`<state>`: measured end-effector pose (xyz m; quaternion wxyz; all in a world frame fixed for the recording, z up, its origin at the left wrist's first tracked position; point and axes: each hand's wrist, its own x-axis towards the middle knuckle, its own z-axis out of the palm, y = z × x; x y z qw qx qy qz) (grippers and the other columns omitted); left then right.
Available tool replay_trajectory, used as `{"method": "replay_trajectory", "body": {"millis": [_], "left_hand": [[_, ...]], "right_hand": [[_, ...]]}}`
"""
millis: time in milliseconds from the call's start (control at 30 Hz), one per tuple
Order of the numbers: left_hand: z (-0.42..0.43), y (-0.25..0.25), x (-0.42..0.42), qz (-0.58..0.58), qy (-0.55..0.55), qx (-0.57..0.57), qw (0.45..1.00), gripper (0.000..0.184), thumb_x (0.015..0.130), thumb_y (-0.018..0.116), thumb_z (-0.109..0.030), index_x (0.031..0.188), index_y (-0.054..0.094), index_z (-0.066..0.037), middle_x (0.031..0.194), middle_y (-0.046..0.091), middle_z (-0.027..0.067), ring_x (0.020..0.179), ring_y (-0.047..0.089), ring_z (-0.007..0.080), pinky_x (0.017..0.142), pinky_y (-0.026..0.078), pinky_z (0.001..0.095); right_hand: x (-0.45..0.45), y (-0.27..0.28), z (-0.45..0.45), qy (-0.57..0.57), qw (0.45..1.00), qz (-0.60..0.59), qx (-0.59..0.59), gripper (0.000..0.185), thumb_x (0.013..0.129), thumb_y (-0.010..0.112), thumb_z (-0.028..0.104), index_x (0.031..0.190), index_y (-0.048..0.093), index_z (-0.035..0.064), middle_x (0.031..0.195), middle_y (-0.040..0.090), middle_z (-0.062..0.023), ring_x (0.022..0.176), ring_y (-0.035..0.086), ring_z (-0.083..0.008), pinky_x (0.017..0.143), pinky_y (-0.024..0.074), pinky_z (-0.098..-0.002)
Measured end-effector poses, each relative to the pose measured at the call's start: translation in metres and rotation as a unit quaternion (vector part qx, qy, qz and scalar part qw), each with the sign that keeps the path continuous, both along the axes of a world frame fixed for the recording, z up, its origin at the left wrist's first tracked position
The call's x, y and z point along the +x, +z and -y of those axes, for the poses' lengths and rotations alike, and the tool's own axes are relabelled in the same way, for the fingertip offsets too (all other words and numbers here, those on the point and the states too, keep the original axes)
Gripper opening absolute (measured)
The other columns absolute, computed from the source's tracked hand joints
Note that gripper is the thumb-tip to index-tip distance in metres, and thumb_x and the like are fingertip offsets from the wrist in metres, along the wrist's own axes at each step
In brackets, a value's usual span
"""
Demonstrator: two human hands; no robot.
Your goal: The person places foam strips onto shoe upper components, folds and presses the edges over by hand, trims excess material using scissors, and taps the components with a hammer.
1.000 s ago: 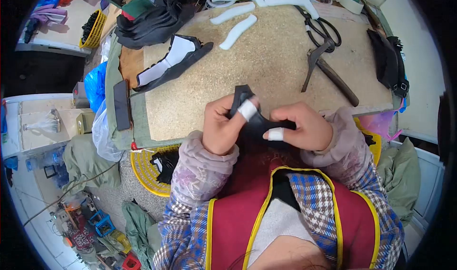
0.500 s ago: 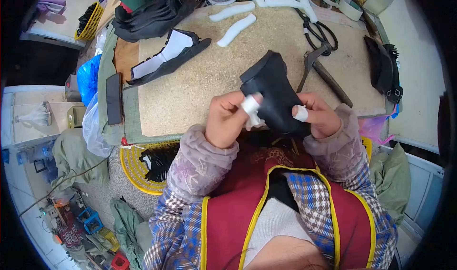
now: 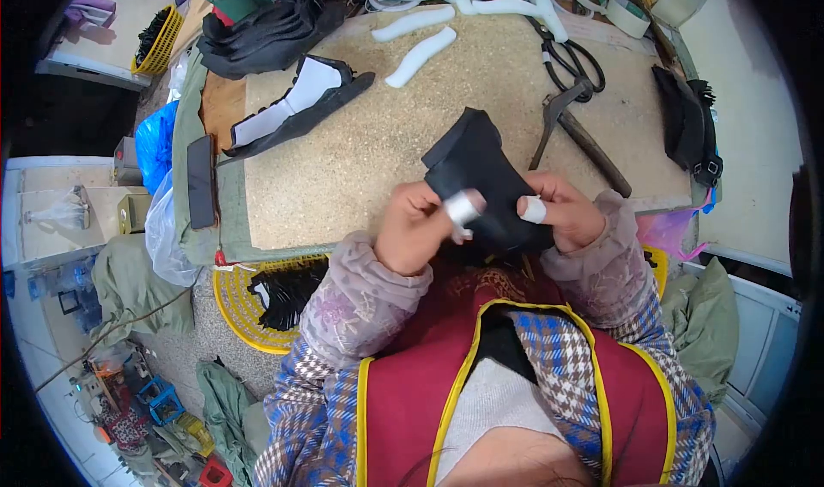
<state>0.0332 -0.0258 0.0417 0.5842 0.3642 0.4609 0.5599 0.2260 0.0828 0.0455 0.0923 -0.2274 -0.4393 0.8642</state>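
Observation:
Both of my hands hold a black leather piece (image 3: 485, 191), apparently a shoe upper, over the near edge of the worktable. My left hand (image 3: 418, 228) pinches its lower left side, the taped thumb on top and slightly blurred. At the right edge, my right hand (image 3: 566, 212) grips it with its own taped thumb across the face and the fingers hidden behind. Further left on the table lies another black upper with a white lining (image 3: 296, 101). A hammer (image 3: 592, 148) rests to the right of the held piece.
Black scissors (image 3: 571, 62) lie beyond the hammer. White padding strips (image 3: 421, 56) and tape rolls (image 3: 628, 15) are at the back. Stacked black pieces (image 3: 266, 36), a phone (image 3: 202, 182) and buckled straps (image 3: 687, 127) line the sides. A yellow basket (image 3: 236, 311) stands below the table edge.
The held leather piece has come slightly down and left, nearer my body, and its top leans further left. Both hands keep their hold on it.

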Motion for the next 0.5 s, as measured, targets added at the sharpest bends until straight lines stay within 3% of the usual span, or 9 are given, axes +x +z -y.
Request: {"method": "replay_trajectory", "body": {"millis": [67, 200, 233, 300, 467, 500], "left_hand": [[0.001, -0.001, -0.013, 0.023, -0.02, -0.058, 0.998, 0.022, 0.09, 0.064, -0.019, 0.078, 0.065, -0.001, 0.079, 0.068, 0.0091, 0.064, 0.063, 0.0113, 0.055, 0.047, 0.0216], [0.003, -0.005, -0.023, 0.103, -0.106, -0.012, 0.989, 0.02, 0.094, 0.057, -0.015, 0.09, 0.063, 0.004, 0.082, 0.068, 0.0133, 0.068, 0.067, 0.017, 0.058, 0.049, 0.0249], [0.002, -0.004, -0.026, 0.111, -0.124, -0.011, 0.986, 0.018, 0.095, 0.053, -0.01, 0.1, 0.061, 0.005, 0.087, 0.068, 0.0136, 0.073, 0.067, 0.0175, 0.064, 0.051, 0.0258], [0.001, -0.002, -0.023, 0.065, -0.069, 0.022, 0.995, 0.019, 0.094, 0.052, -0.008, 0.105, 0.059, 0.006, 0.089, 0.067, 0.0121, 0.075, 0.066, 0.0167, 0.068, 0.052, 0.026], [0.003, 0.002, -0.011, 0.04, 0.01, -0.087, 0.995, 0.019, 0.092, 0.06, -0.013, 0.09, 0.065, 0.005, 0.078, 0.066, 0.0067, 0.071, 0.064, 0.0131, 0.067, 0.051, 0.025], [0.001, 0.0, -0.01, 0.043, 0.003, -0.108, 0.993, 0.021, 0.092, 0.061, -0.014, 0.086, 0.066, 0.005, 0.075, 0.066, 0.0062, 0.07, 0.063, 0.0127, 0.066, 0.051, 0.0248]], "right_hand": [[0.001, 0.0, 0.002, -0.006, 1.0, 0.005, -0.013, 0.032, 0.09, 0.061, 0.019, 0.111, 0.062, -0.0048, 0.099, 0.067, -0.0077, 0.088, 0.063, -0.0114, 0.082, 0.0483, -0.0252], [0.007, 0.004, -0.001, -0.024, 0.998, 0.008, -0.054, 0.032, 0.091, 0.061, 0.02, 0.111, 0.061, -0.0048, 0.1, 0.067, -0.008, 0.088, 0.064, -0.012, 0.081, 0.0489, -0.0254], [0.008, 0.004, -0.002, -0.03, 0.998, 0.008, -0.059, 0.032, 0.091, 0.061, 0.02, 0.111, 0.061, -0.0048, 0.1, 0.067, -0.0081, 0.088, 0.064, -0.0122, 0.081, 0.0491, -0.0255], [0.01, 0.004, -0.004, -0.04, 0.996, 0.013, -0.074, 0.032, 0.091, 0.061, 0.02, 0.111, 0.061, -0.005, 0.099, 0.067, -0.0085, 0.087, 0.065, -0.0131, 0.079, 0.0498, -0.0257], [0.006, 0.001, -0.003, -0.001, 0.998, 0.041, -0.051, 0.033, 0.089, 0.064, 0.02, 0.109, 0.063, -0.0055, 0.094, 0.068, -0.0079, 0.083, 0.063, -0.012, 0.076, 0.0495, -0.0251], [0.003, 0.004, 0.0, 0.015, 0.999, 0.045, 0.006, 0.034, 0.087, 0.066, 0.023, 0.106, 0.064, -0.0047, 0.093, 0.068, -0.0062, 0.082, 0.062, -0.0102, 0.075, 0.0489, -0.0253]]}}
